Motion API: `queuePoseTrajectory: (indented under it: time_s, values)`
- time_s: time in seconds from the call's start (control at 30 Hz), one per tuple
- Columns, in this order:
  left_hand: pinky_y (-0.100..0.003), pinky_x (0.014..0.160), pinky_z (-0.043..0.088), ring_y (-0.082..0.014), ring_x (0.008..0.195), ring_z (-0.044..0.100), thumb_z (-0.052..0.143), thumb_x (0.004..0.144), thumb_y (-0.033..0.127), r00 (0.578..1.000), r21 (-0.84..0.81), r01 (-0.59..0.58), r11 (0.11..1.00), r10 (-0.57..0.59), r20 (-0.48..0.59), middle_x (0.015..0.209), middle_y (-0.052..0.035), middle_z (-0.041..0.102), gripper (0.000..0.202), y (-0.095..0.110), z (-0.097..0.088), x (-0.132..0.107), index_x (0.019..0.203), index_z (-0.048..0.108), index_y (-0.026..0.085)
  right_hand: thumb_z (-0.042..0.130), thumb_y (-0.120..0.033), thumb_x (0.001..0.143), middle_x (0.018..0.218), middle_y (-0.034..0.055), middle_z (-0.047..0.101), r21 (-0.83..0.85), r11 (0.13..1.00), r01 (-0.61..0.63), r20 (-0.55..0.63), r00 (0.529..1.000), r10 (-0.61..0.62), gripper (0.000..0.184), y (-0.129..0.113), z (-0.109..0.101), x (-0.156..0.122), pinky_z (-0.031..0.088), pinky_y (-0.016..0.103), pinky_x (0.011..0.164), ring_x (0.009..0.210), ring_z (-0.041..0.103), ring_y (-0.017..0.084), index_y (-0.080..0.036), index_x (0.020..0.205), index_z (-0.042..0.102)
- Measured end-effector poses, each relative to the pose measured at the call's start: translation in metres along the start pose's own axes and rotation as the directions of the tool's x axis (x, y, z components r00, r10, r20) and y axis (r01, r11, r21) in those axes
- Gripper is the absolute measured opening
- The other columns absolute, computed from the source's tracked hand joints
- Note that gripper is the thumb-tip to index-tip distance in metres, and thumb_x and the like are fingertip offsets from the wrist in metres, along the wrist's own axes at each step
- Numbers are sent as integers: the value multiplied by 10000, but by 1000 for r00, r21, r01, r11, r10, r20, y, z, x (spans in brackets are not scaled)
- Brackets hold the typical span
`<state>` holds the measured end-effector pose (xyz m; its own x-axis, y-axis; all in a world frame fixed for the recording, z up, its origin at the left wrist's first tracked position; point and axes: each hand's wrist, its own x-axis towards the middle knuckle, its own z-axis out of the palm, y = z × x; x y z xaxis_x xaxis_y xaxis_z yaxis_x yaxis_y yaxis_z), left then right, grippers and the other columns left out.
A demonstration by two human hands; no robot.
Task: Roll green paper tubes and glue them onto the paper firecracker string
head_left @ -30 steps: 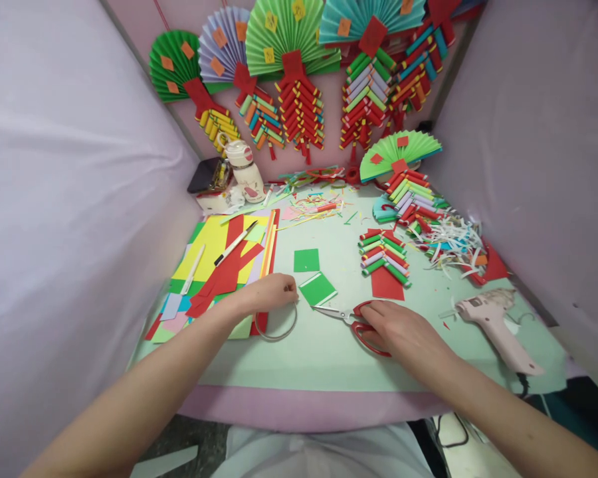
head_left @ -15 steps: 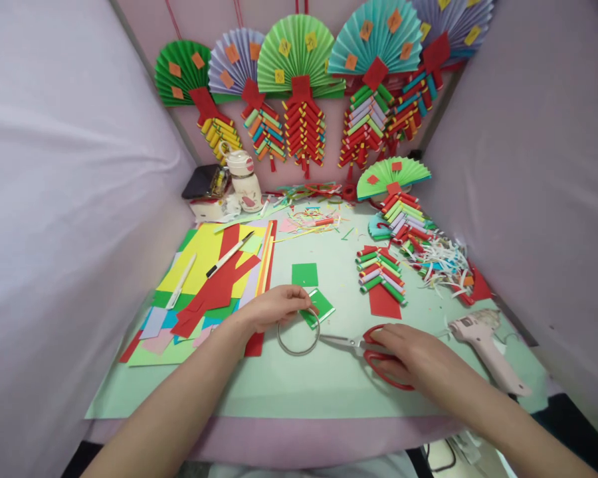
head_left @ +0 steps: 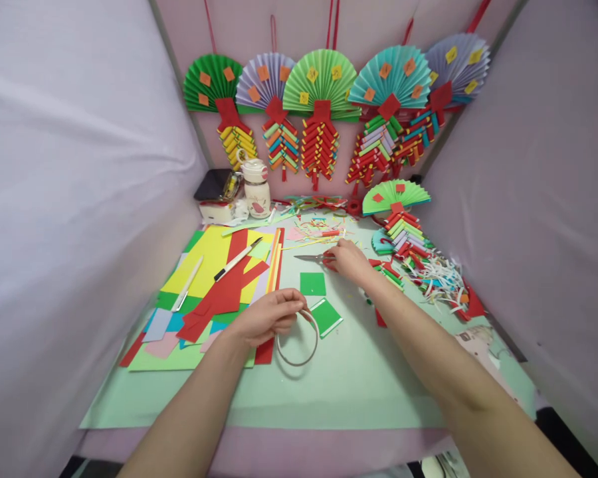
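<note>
My left hand (head_left: 275,315) is closed on the upper edge of a roll of double-sided tape (head_left: 299,364), held upright over the table. Just right of it lies a green paper square (head_left: 327,317) with white strips along two edges. Behind that is a plain green square (head_left: 313,284). Farther back, my right hand (head_left: 347,260) is wrapped round the red handles of the scissors (head_left: 313,257), whose blades point left. My right forearm partly hides a paper firecracker string (head_left: 389,273).
Coloured paper sheets (head_left: 219,265) with two pens are on the left. A glue gun (head_left: 483,352) sits at right, partly behind my arm. Paper shreds (head_left: 441,282), a green fan (head_left: 396,196) and a white bottle (head_left: 256,189) stand farther back. Fan decorations (head_left: 321,83) hang on the wall.
My right hand has carried the scissors from beside the tape roll forward and away, to behind the green squares. My left hand keeps the tape in nearly the same spot. The view has tilted up slightly.
</note>
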<state>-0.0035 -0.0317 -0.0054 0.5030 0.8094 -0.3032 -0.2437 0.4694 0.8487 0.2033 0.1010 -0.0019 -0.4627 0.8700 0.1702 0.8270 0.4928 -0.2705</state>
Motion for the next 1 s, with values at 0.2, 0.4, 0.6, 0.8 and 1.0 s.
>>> queuePoseTrajectory:
  time_s: [0.2,0.4,0.6,0.8,1.0]
  values:
    - [-146,386,85,31,401,172,663,807,261,997,-78,-62,995,59,-50,784,-55,656,176,6,-3,-3,846,553,130,526,-163,872,1165,133,591,-21,999,-25,-61,998,24,295,-11,13,-27,394,327,915,1068,526,225,-144,1159,590]
    - [-131,376,100,36,396,204,656,814,237,995,-115,-85,990,77,-67,774,-49,648,148,7,0,-3,849,569,123,592,-332,853,1117,94,594,123,987,104,-102,991,-91,279,-48,21,-138,445,369,901,1041,530,240,-198,1098,581]
    - [-122,372,109,39,391,201,646,822,231,994,-96,-82,992,75,-73,768,-55,649,137,7,1,-3,854,570,121,684,-462,758,1016,117,608,50,999,-22,-143,989,29,400,-68,40,-156,471,410,819,972,549,269,-171,1001,559]
    - [-112,369,116,40,389,205,670,798,231,992,-102,-100,990,91,-90,754,-57,649,159,8,2,-4,847,571,117,562,-306,868,978,119,643,17,999,42,-223,974,-37,181,-65,47,-154,472,389,841,962,572,246,-160,975,578]
    - [-113,369,130,37,390,205,665,800,229,989,-102,-113,988,102,-106,770,-61,652,151,8,-2,-4,844,572,119,419,-182,933,1010,90,667,155,980,121,-270,960,-76,200,-62,42,-163,436,367,920,1011,577,212,-198,923,618]
